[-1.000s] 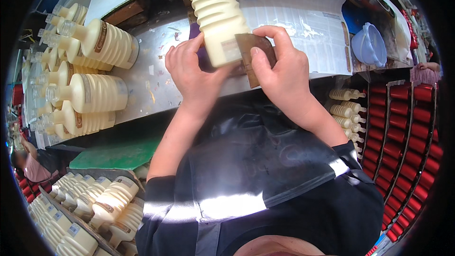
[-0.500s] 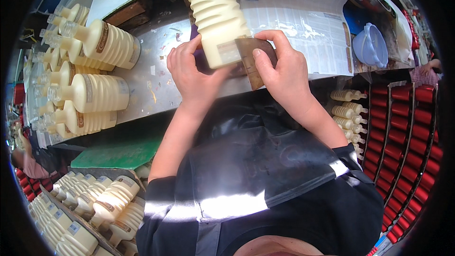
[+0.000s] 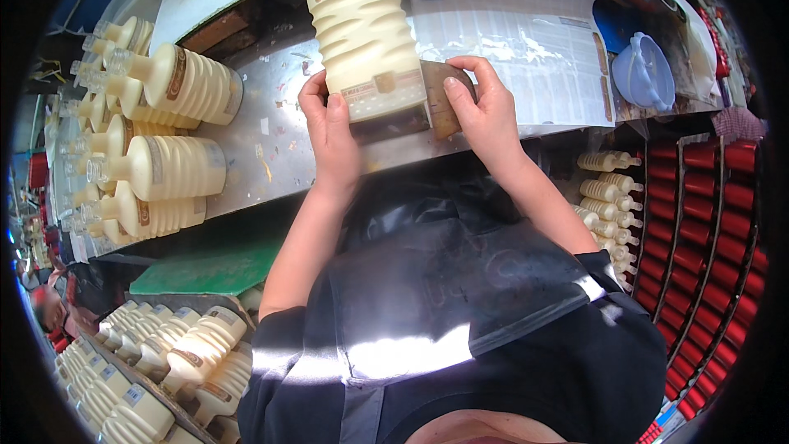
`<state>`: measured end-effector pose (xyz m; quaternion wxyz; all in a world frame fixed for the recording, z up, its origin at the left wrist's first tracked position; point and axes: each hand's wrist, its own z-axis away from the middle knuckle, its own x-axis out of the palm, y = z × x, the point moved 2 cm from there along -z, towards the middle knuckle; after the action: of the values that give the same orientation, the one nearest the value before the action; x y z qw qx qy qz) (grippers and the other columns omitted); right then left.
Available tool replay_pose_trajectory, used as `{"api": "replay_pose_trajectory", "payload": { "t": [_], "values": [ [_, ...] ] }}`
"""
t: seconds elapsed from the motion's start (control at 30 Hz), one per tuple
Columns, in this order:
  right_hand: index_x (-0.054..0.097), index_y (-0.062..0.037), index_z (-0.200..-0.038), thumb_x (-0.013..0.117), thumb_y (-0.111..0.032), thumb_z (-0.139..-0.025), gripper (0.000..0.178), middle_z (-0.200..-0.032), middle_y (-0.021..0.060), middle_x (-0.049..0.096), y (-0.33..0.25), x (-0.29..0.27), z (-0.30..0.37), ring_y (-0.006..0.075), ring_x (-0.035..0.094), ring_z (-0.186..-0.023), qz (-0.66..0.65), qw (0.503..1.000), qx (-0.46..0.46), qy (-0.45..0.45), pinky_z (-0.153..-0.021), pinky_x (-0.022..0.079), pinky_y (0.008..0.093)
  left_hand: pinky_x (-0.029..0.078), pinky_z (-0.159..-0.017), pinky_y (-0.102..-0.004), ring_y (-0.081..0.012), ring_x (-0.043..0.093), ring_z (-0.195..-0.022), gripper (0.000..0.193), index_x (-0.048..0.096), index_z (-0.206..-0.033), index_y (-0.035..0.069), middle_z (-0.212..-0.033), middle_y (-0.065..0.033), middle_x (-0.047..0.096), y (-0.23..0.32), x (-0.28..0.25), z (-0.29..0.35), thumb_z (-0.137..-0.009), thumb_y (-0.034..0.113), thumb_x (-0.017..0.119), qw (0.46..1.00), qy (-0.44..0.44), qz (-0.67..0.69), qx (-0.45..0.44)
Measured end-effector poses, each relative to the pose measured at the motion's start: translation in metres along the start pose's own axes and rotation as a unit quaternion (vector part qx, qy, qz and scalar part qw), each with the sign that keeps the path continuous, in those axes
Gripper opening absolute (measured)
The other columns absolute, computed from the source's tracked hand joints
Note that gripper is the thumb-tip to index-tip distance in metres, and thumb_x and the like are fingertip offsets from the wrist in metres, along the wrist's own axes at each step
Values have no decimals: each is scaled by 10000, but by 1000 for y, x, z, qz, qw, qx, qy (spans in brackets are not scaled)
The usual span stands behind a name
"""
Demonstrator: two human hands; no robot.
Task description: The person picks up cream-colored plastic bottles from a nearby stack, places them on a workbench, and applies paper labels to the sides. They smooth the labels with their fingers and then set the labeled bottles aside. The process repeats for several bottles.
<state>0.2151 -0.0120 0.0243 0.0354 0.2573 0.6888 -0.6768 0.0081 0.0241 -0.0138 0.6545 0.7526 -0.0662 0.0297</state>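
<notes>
A cream bottle (image 3: pixel 366 41) with a wavy, ribbed body and a gold band at its shoulder stands in front of me over the metal bench. My left hand (image 3: pixel 333 136) is closed round its lower left edge, thumb on the front and fingers behind. A pale gold label strip (image 3: pixel 383 85) crosses the bottle near its base. In my right hand (image 3: pixel 491 115), pinched between thumb and fingers, is a flat brown scraper-like piece (image 3: pixel 445 107). It stands at the bottle's lower right side; whether the two touch I cannot tell.
Several more cream bottles (image 3: pixel 177 168) lie on the left of the bench (image 3: pixel 275 127). A label sheet (image 3: pixel 526 41) spreads to the right, beside a light blue basket (image 3: pixel 643 72). Crates of cream bottles (image 3: pixel 136 411) sit lower left. Red bottles (image 3: pixel 699 222) fill racks at the right.
The bottle has turned about its length and shifted slightly left, so its label strip faces me. My left thumb has come onto its front. The brown piece has moved off the bottle's face.
</notes>
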Motion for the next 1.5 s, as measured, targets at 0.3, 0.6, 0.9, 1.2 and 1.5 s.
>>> {"api": "replay_pose_trajectory", "payload": {
  "t": [0.3,0.6,0.9,1.2,1.5],
  "values": [
    [606,-68,-1217,638,-236,-959,309,-682,135,617,-12,1,14,193,617,-611,-14,997,-26,-76,-614,480,344,394,-1108,-396,-255,483,-1294,816,386,-1447,-15,-1399,-164,470,0,-13,4,-811,219,840,991,-36,-126,38],
    [615,-45,-1206,646,-202,-963,291,-756,66,652,16,-1,1,126,574,-662,-71,997,27,1,-657,492,297,398,-1112,-379,-238,523,-1266,792,463,-1401,-10,-1338,-132,551,-7,-16,-1,-762,181,890,981,-15,-184,55],
    [595,-70,-1201,633,-130,-961,250,-723,119,688,-64,7,20,220,674,-601,102,985,-141,-13,-582,516,346,417,-974,-435,-284,592,-1045,725,604,-1238,74,-1044,-73,630,29,9,-1,-606,245,918,891,46,-377,250],
    [632,-96,-1148,621,-252,-949,254,-676,176,666,-44,-2,4,339,674,-611,95,995,-30,-20,-600,511,427,433,-1012,-431,-284,582,-1109,720,586,-1282,52,-1134,-92,621,21,-7,2,-653,215,897,936,16,-315,157],
    [626,-34,-1201,612,-211,-983,281,-638,69,565,13,8,4,109,508,-588,-9,1000,14,2,-582,432,307,373,-1123,-382,-254,503,-1245,691,335,-1511,10,-1368,-172,517,22,-15,-50,-946,229,668,997,6,-77,31]
  ]
}}
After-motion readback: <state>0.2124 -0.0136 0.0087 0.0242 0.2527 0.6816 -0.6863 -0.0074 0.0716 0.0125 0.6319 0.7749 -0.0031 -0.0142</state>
